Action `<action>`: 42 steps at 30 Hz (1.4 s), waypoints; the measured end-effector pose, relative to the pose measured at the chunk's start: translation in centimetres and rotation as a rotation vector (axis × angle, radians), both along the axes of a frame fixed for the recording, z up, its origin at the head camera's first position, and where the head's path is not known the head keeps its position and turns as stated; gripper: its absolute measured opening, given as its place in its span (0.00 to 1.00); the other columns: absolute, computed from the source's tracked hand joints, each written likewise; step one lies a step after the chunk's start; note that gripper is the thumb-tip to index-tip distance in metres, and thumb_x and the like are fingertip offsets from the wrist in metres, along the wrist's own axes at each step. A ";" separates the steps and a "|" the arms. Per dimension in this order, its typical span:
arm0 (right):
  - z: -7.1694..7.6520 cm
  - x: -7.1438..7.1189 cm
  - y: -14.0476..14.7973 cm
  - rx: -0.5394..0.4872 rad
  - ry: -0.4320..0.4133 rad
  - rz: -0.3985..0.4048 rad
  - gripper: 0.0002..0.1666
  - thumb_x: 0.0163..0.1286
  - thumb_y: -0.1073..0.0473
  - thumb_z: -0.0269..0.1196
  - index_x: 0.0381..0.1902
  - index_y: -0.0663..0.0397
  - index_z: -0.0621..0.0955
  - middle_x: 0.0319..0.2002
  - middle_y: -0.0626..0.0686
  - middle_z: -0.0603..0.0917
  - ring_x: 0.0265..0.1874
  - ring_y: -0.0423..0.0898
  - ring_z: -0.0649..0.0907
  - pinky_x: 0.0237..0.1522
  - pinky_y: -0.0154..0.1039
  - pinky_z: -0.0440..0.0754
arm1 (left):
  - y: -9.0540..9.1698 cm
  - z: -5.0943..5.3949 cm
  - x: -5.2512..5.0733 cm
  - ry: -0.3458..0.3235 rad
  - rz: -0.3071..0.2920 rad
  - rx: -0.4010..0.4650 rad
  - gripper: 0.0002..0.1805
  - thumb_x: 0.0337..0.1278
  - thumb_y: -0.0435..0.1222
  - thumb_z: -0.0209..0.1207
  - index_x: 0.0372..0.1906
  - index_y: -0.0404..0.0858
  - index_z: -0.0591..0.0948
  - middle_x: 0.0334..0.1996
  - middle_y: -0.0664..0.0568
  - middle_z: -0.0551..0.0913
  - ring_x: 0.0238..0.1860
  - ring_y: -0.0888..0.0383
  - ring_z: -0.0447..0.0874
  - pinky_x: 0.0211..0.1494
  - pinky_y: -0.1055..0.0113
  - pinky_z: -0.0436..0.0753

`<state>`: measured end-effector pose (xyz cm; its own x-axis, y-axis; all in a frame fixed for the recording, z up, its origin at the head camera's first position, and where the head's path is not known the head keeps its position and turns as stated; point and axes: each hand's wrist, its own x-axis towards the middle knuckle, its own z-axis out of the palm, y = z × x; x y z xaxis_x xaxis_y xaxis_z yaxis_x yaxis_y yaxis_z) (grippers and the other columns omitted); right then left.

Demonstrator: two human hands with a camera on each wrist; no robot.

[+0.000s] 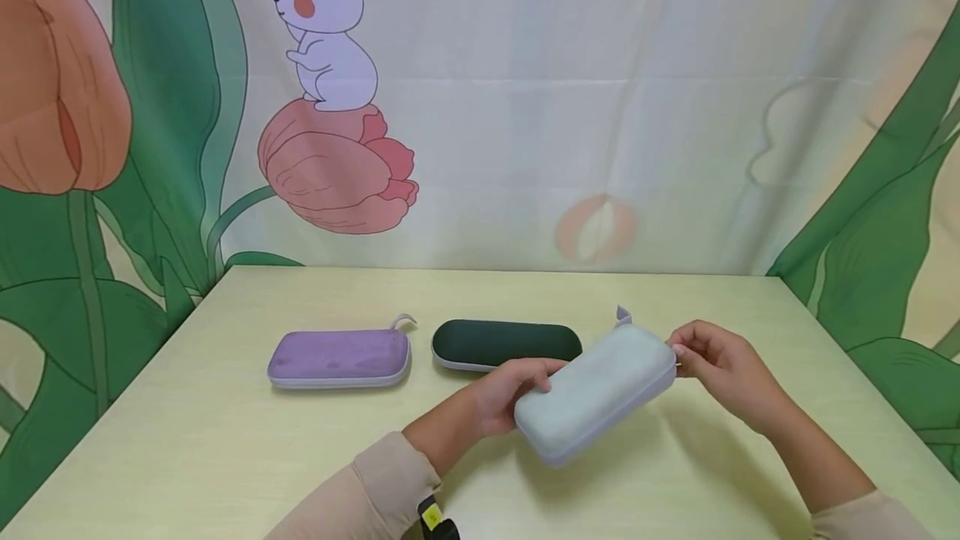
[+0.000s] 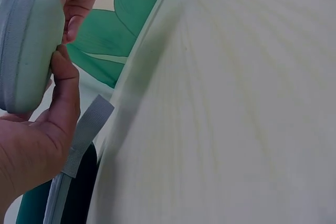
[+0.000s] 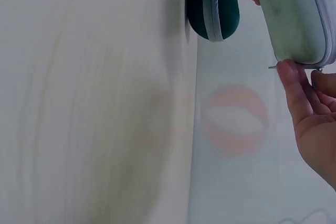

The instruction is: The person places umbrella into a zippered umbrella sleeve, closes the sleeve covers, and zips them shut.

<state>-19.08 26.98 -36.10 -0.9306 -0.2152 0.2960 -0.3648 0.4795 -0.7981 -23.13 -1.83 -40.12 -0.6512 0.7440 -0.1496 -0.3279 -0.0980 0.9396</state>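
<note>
A pale green zip case (image 1: 596,390) with a light grey-lilac zip band is held tilted above the table. My left hand (image 1: 501,397) grips its near left end, thumb on the upper face. At the opposite end, my right hand (image 1: 723,369) has thumb and fingertips against the case, pinching at the small metal zipper pull (image 3: 317,69). The zip looks closed along the visible side. A fabric tab (image 1: 623,317) sticks up from the case's far edge. Just behind my left hand lies a dark green case (image 1: 502,342), partly hidden by that hand and the pale case.
To the left, a purple zip case (image 1: 337,357) with a fabric loop lies flat on the pale wooden table (image 1: 187,457). Behind the table hangs a printed cloth (image 1: 510,148) with a rabbit, tulips and leaves. A black and yellow strap (image 1: 435,519) shows by the left sleeve.
</note>
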 end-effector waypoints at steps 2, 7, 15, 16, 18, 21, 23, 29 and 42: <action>0.0 0.1 0.4 -0.106 -0.084 0.038 0.10 0.73 0.64 0.56 0.43 0.71 0.75 0.37 0.57 0.82 0.35 0.44 0.85 0.41 0.37 0.84 | -0.1 0.0 0.0 -0.041 0.003 -0.009 0.33 0.41 0.37 0.46 0.60 0.31 0.71 0.42 0.56 0.77 0.38 0.60 0.76 0.37 0.69 0.76; 0.1 0.3 0.6 -0.219 -0.144 0.022 0.14 0.74 0.62 0.57 0.43 0.72 0.75 0.36 0.52 0.82 0.36 0.44 0.85 0.42 0.39 0.84 | -0.5 0.3 -0.3 -0.119 0.043 -0.031 0.21 0.48 0.42 0.49 0.47 0.35 0.73 0.39 0.53 0.77 0.37 0.59 0.76 0.35 0.69 0.77; 0.6 0.7 0.1 -0.326 -0.179 -0.114 0.09 0.74 0.65 0.56 0.40 0.71 0.75 0.32 0.48 0.83 0.32 0.41 0.86 0.39 0.36 0.84 | -1.1 1.2 -0.7 -0.192 0.077 -0.030 0.29 0.58 0.49 0.49 0.59 0.35 0.67 0.44 0.46 0.75 0.39 0.52 0.79 0.33 0.61 0.83; 0.6 0.7 0.0 -0.334 -0.183 -0.132 0.08 0.74 0.66 0.56 0.40 0.70 0.75 0.32 0.48 0.83 0.31 0.41 0.86 0.39 0.36 0.84 | -1.2 1.3 -0.7 -0.203 0.078 -0.019 0.29 0.59 0.49 0.49 0.60 0.36 0.66 0.45 0.46 0.74 0.40 0.51 0.79 0.33 0.61 0.84; 0.8 0.8 -0.1 -0.355 -0.200 -0.163 0.07 0.74 0.67 0.55 0.40 0.70 0.75 0.31 0.48 0.83 0.31 0.40 0.86 0.40 0.35 0.84 | -1.3 1.4 -0.7 -0.238 0.106 0.019 0.30 0.59 0.49 0.51 0.62 0.36 0.66 0.47 0.44 0.73 0.43 0.49 0.77 0.35 0.58 0.85; 0.9 0.9 -0.1 -0.379 -0.226 -0.196 0.07 0.74 0.68 0.54 0.41 0.71 0.74 0.32 0.49 0.82 0.32 0.40 0.86 0.41 0.35 0.84 | -1.3 1.5 -0.7 -0.292 0.192 0.081 0.30 0.59 0.45 0.54 0.63 0.36 0.65 0.51 0.41 0.71 0.49 0.46 0.75 0.45 0.49 0.83; 0.9 1.0 -0.2 -0.388 -0.233 -0.205 0.07 0.74 0.68 0.54 0.42 0.72 0.73 0.32 0.50 0.81 0.32 0.40 0.86 0.41 0.35 0.84 | -1.2 1.5 -0.7 -0.292 0.260 0.104 0.30 0.59 0.41 0.57 0.63 0.35 0.65 0.52 0.38 0.70 0.51 0.44 0.75 0.51 0.45 0.80; 0.6 1.1 -0.2 -0.378 -0.207 -0.208 0.09 0.74 0.67 0.54 0.42 0.73 0.72 0.33 0.50 0.81 0.33 0.40 0.86 0.42 0.35 0.83 | -0.8 1.5 -0.8 -0.220 0.417 0.114 0.31 0.58 0.34 0.63 0.62 0.34 0.63 0.54 0.36 0.72 0.46 0.42 0.80 0.46 0.51 0.83; 1.1 1.9 -0.8 -0.027 -0.008 -0.292 0.11 0.74 0.61 0.57 0.44 0.67 0.76 0.38 0.61 0.83 0.35 0.41 0.86 0.38 0.29 0.83 | -1.4 1.9 -0.9 -0.128 0.450 0.162 0.28 0.52 0.27 0.63 0.60 0.32 0.68 0.48 0.39 0.75 0.37 0.45 0.83 0.34 0.56 0.86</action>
